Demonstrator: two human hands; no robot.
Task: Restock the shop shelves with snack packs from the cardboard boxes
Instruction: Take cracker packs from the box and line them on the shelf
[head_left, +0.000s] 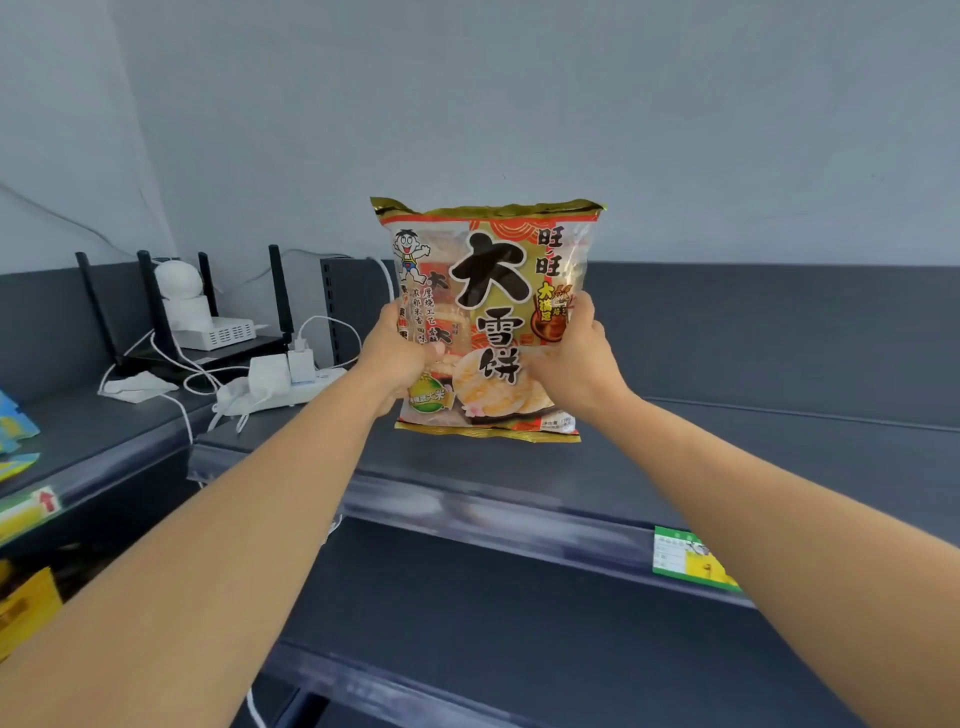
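A large snack pack (491, 291), red and gold with big black characters and a cartoon boy, stands upright over the dark grey top shelf (727, 447). Its lower edge sits at or just above the shelf surface. My left hand (400, 358) grips its left side and my right hand (576, 358) grips its right side, both arms stretched forward. No cardboard box is in view.
To the left on the neighbouring shelf stand a router with black antennas (182, 312), a white power strip (280, 384) with plugs and loose white cables. A green and yellow price tag (691, 558) hangs on the shelf rail. Lower shelves lie below; yellow packs show at far left.
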